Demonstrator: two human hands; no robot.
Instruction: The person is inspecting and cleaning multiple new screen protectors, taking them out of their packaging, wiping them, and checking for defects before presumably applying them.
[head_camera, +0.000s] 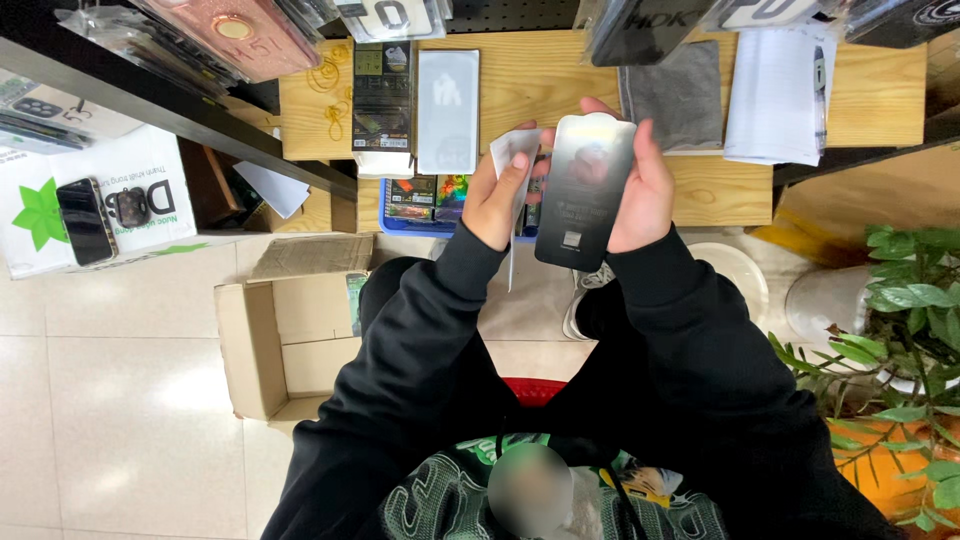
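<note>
Just in front of the wooden shelf (540, 75), the right hand (645, 190) grips a thin, stiff, likely fragile dark glass-protector pack (585, 190) by its edge, while the left hand (497, 195) pinches a light white paper slip (512, 150).

Person, seen from the head camera: both arms covered by long black sleeves of soft, matte fabric, each ending in a plain cuff at the wrist, left hand (497, 196) and right hand (640, 190) bare, no rings or watch visible. Chest of the black top carries a printed graphic in green, white and yellow. Trousers black; one white shoe (583, 292) shows below the forearms.
</note>
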